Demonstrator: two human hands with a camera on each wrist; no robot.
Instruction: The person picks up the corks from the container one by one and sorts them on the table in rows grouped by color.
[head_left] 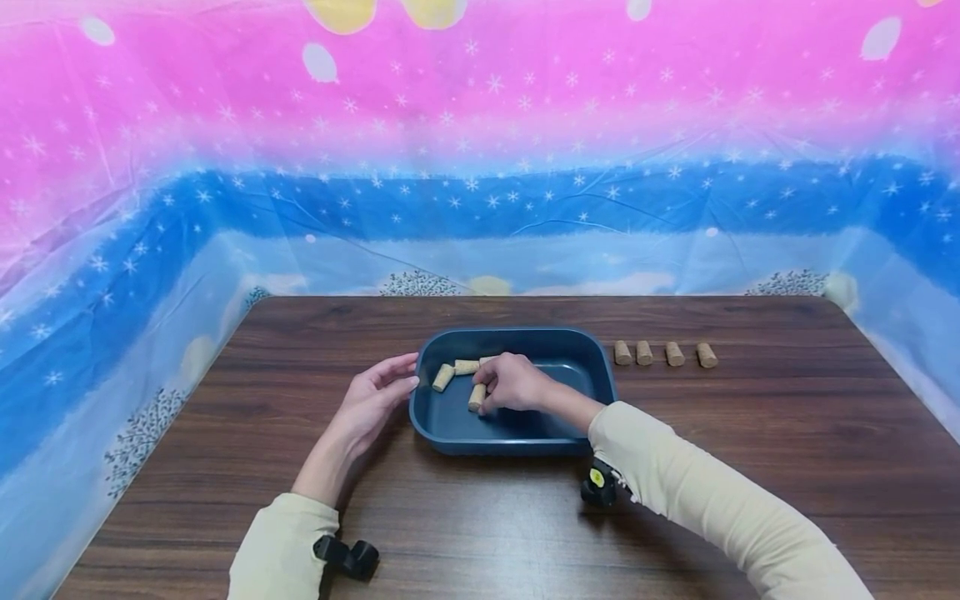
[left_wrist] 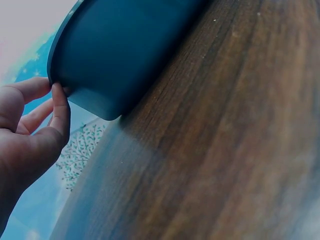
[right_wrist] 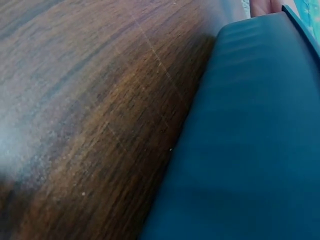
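A dark blue rectangular tray point(head_left: 510, 446) stands on the wooden table. Inside it, my right hand point(head_left: 517, 382) pinches a cork point(head_left: 476, 400) between thumb and fingers, low over the tray floor. Two more corks, a tilted one point(head_left: 443, 377) and one lying sideways point(head_left: 466, 367), are in the tray's left part; another cork point(head_left: 487, 360) is partly hidden behind the right hand. My left hand point(head_left: 369, 406) holds the tray's left rim with its fingertips, seen closer in the left wrist view with the thumb point(left_wrist: 60, 110) against the outer wall. The right wrist view shows mainly the tray's outer side point(right_wrist: 250, 125).
To the right of the tray, several corks stand in a row on the table, from the nearest cork point(head_left: 622, 353) to the farthest cork point(head_left: 707, 356). A pink and blue patterned cloth point(head_left: 480, 200) hangs around the table's back and sides.
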